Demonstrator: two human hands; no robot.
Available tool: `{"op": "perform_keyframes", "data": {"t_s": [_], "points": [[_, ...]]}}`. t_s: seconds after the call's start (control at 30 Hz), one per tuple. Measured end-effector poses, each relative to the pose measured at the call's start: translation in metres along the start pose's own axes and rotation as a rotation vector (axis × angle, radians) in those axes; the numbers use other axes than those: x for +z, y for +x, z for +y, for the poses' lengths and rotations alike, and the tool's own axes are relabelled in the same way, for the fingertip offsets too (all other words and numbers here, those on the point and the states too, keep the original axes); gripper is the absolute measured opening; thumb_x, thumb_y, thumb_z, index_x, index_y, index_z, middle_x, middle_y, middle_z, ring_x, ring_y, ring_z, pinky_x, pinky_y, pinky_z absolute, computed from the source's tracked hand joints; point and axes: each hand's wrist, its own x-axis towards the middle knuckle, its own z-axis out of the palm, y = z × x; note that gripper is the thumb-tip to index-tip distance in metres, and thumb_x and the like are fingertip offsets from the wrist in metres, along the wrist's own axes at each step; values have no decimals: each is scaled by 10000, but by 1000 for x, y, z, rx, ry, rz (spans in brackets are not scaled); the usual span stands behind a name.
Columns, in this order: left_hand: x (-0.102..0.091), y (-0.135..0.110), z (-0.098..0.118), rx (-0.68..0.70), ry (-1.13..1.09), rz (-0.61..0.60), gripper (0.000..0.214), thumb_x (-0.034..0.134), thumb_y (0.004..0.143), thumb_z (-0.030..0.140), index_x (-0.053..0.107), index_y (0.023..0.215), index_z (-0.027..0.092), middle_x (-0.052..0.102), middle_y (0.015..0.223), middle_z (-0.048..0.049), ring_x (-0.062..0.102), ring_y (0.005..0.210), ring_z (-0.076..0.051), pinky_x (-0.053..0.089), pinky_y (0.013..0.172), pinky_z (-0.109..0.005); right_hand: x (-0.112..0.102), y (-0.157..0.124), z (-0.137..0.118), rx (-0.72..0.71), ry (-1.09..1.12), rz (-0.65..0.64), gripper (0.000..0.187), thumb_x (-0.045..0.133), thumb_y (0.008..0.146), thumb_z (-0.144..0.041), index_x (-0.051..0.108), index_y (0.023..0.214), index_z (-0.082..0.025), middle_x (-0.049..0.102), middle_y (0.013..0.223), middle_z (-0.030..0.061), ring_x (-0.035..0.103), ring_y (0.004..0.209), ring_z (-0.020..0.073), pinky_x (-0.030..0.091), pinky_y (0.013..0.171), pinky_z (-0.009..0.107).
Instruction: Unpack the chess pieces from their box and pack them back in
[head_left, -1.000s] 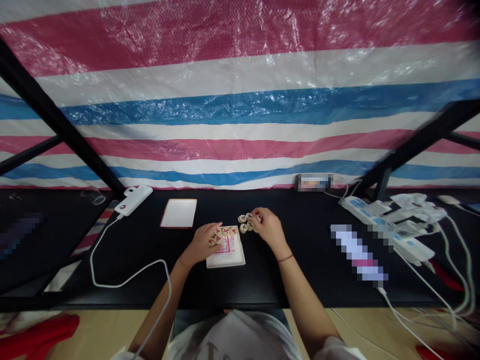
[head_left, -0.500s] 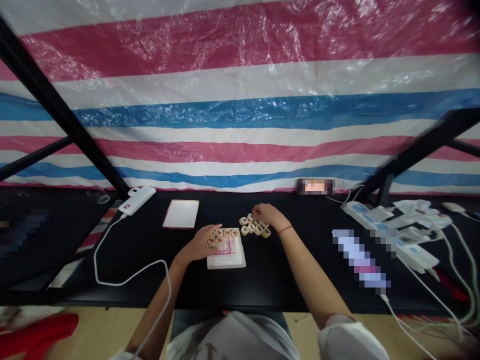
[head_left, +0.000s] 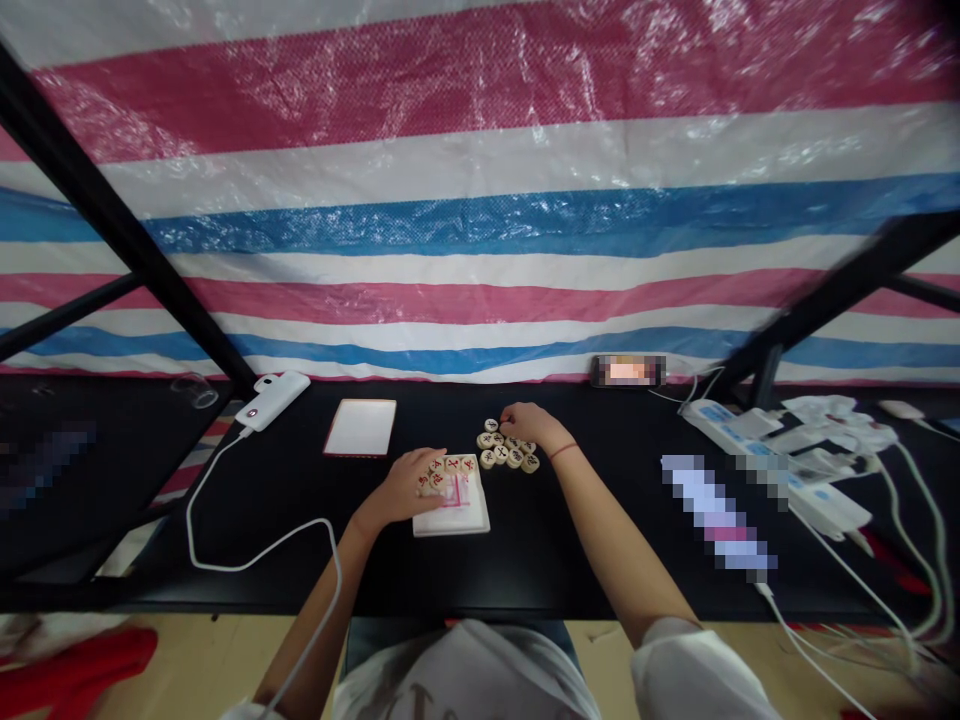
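My left hand (head_left: pixel 405 488) lies over the left side of a shallow white box (head_left: pixel 469 522). Its thumb and fingers curve around red-marked Chinese chess pieces (head_left: pixel 437 480) in there, with a pink-lined sheet showing beneath them. A row of red-marked pieces runs along the box's far edge. To the right, several black-marked Chinese chess pieces (head_left: pixel 501 453) are grouped on the black table. My right hand (head_left: pixel 531 425) reaches over the back of that group, fingertips pinched together on a piece mostly hidden by them. One black-marked piece (head_left: pixel 491 425) sits just left of these fingertips.
A white lid-like tray (head_left: pixel 361 428) lies at the back left, near a white power bank (head_left: pixel 274 402) with a cable. A phone (head_left: pixel 628 371) leans at the back. On the right are a blurred-out device (head_left: pixel 716 515) and a power strip (head_left: pixel 776 470) with plugs and cables.
My right hand has shifted slightly left and away from me. A black-marked piece now shows at the back of the group. My left hand stays around the red-marked pieces.
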Motion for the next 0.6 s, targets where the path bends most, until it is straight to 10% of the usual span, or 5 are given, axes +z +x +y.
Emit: {"op": "perform_keyframes", "data": {"t_s": [0.4,0.6], "points": [[2,-5,-2,-4,-49,34,664,684,775,304,456,1394,224,466,1414,-99,421,1325,-257,322,1146,-430,-2,2,0,-27,28,34,315,548,789,-147,729,1045,-171,732,1019,104,674,936,204,428,729,218],[7,-9,-6,16,-31,240,518,628,822,299,525,1323,220,517,1351,-109,469,1284,-242,377,1114,-430,-6,-5,8,-29,50,42,291,560,807,-173,734,1040,-193,738,994,66,673,909,179,428,727,203]]}}
